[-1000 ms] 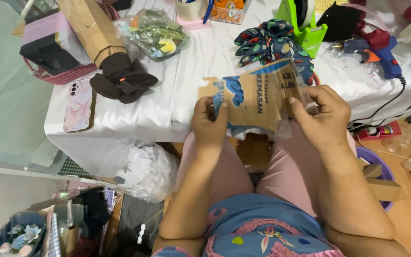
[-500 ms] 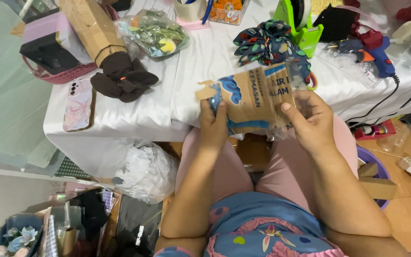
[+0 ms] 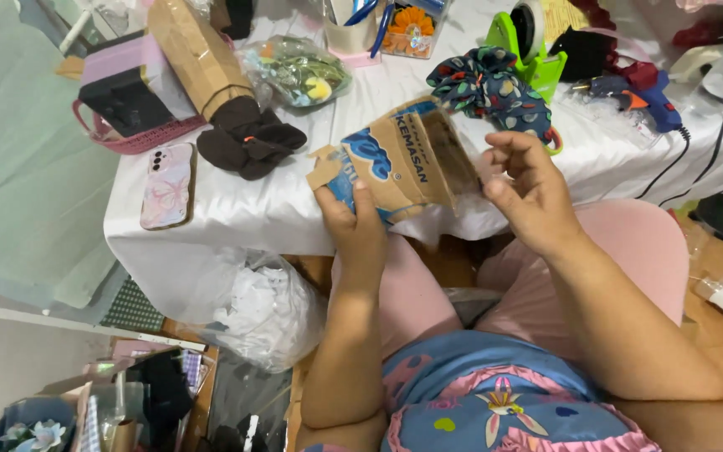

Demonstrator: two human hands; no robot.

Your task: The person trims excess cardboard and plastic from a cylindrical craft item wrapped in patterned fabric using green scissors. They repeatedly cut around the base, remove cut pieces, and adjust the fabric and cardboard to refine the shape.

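Cardboard (image 3: 407, 163) sits in our left hand (image 3: 357, 230), held up over the near edge of the table (image 3: 236, 213), thumb pressed on its printed blue face and fingers closed behind it. Our right hand (image 3: 529, 188) hangs just beside the piece's right edge, fingers loosely curled and holding nothing, not touching it as far as we can see.

With only one hand gripping a bent, torn sheet near its lower corner, we judge it could sag or twist out of the pinch and drop into our lap. A small torn flap at the left corner looks ready to rip away if we pull. Behind it lie a scrunchie (image 3: 487, 84) and a glue gun (image 3: 633, 92); a wide swing of the sheet could knock them. A phone (image 3: 166, 184) lies well apart to the left.
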